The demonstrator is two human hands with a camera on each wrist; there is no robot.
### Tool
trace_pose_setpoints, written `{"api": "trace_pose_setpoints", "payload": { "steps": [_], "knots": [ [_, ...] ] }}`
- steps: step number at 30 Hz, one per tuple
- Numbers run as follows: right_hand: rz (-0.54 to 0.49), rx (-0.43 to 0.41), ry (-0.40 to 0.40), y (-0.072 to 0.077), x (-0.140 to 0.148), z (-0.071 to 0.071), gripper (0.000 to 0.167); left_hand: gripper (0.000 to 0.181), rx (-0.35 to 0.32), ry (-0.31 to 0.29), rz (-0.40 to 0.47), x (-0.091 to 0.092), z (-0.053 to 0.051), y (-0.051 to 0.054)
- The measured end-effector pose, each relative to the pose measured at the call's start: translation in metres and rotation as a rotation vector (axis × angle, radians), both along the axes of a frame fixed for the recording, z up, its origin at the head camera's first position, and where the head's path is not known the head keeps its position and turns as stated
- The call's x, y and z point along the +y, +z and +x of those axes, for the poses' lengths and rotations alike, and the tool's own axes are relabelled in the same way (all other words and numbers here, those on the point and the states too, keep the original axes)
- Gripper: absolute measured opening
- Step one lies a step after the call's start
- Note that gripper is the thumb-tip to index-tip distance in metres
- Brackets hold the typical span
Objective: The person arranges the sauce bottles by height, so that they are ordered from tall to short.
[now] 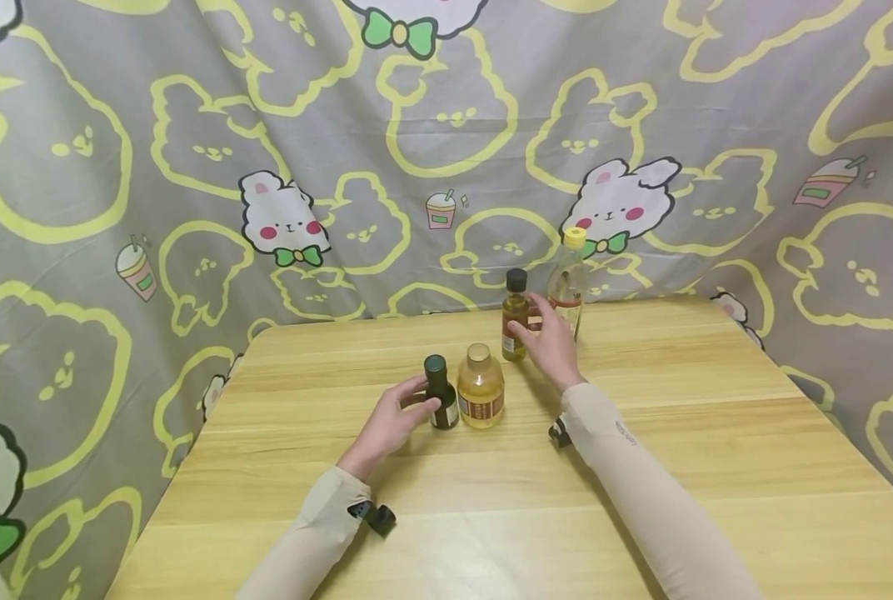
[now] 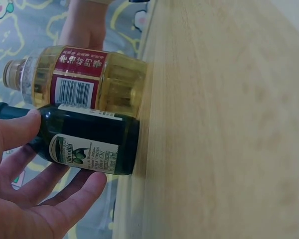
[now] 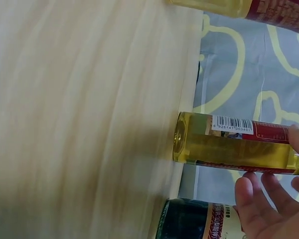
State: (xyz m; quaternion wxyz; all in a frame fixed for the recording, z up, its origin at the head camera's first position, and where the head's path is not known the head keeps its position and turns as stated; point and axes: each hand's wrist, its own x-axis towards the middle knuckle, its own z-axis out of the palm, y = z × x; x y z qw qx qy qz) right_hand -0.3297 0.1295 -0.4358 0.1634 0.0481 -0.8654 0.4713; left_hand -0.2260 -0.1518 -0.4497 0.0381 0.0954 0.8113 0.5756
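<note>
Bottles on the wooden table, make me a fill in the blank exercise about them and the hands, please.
1. The lid on the tall bottle is ____.
2. The dark green bottle at the left hand is printed with Extra Virgin ____ Oil.
3. The slim bottle at the right hand has a ____ cap.
4. In the head view, the squat bottle stands just to the ____ of the dark green bottle.

Missing words: yellow; Olive; black; right.

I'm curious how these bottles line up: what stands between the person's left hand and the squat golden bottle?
The dark green bottle stands between the left hand and the squat golden bottle; the head and left wrist views both show it.
</note>
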Motion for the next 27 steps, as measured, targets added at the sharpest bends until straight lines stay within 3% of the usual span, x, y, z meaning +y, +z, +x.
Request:
{"api": "trace_pose_setpoints", "payload": {
  "steps": [9,16,27],
  "knots": [
    [-0.114,-0.071,0.043,0.006,0.003,0.019,0.076,0.045,-0.010,0.001,0.007,0.000,0.001,0.001],
    [-0.079,-0.051,0.135,0.010,0.008,0.028,0.069,0.045,-0.012,0.002,0.001,0.000,0.000,0.000],
    [-0.115,-0.090,0.199,0.020,0.017,0.037,0.067,0.046,0.005,0.005,-0.016,0.000,-0.001,-0.001]
  ]
}}
